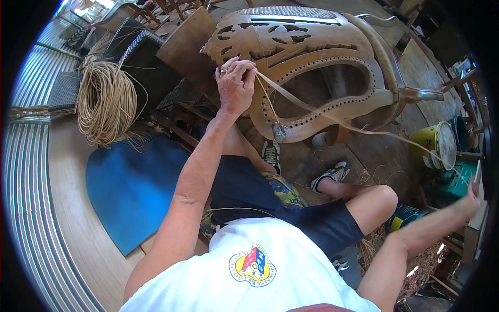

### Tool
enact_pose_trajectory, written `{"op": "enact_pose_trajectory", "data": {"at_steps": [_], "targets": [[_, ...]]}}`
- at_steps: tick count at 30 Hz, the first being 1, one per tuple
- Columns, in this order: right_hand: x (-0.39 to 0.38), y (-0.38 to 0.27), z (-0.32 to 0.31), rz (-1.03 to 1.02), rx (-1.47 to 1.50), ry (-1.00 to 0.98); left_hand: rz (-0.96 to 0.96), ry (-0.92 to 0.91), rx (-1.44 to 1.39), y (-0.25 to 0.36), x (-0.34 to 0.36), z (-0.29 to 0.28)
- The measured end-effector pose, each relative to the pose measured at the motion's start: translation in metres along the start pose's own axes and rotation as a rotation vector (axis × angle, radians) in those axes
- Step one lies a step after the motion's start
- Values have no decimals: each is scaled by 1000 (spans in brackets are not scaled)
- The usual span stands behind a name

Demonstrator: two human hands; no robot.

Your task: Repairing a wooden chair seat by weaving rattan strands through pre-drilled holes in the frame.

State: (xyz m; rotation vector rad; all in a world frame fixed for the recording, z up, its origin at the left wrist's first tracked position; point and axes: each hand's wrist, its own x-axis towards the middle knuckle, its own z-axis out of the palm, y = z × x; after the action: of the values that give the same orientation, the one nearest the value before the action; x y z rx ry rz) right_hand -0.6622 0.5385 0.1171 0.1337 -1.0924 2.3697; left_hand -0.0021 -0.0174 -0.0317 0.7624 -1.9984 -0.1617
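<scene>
A carved brown wooden chair frame [322, 39] lies across the top centre, with a row of small holes around an oval opening. My left hand [235, 83] is closed at the frame's left side, pinching a pale cane strand [390, 133]. The strand stretches diagonally down to the right to my right hand [470, 197], which is motion-blurred at the far right edge, closed around it. A thinner cord runs from near my left fingers down to a small grey lump [278, 132] on the frame's lower rim; what it is, I cannot tell.
A cane coil [104, 104] hangs by dark woven chairs at upper left. A blue board [127, 192] lies on my left beside corrugated sheeting. A yellow bucket [426, 145] and green containers stand at right. Loose strands litter the floor [348, 156] near my feet.
</scene>
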Motion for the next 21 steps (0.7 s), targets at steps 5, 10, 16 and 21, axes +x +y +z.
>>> {"op": "enact_pose_trajectory", "data": {"at_steps": [5,10,16,21], "targets": [[-231,146,41,1186,736,-399,-20,-23,-17,0,0,0],[-528,118,119,1179,52,-1029,-6,-24,0,-4,-2,2],[-624,73,181,881,-136,-1339,-12,-37,-2,-1,0,0],[-637,82,196,736,-173,-1289,-33,-50,83,12,-1,-7]]}}
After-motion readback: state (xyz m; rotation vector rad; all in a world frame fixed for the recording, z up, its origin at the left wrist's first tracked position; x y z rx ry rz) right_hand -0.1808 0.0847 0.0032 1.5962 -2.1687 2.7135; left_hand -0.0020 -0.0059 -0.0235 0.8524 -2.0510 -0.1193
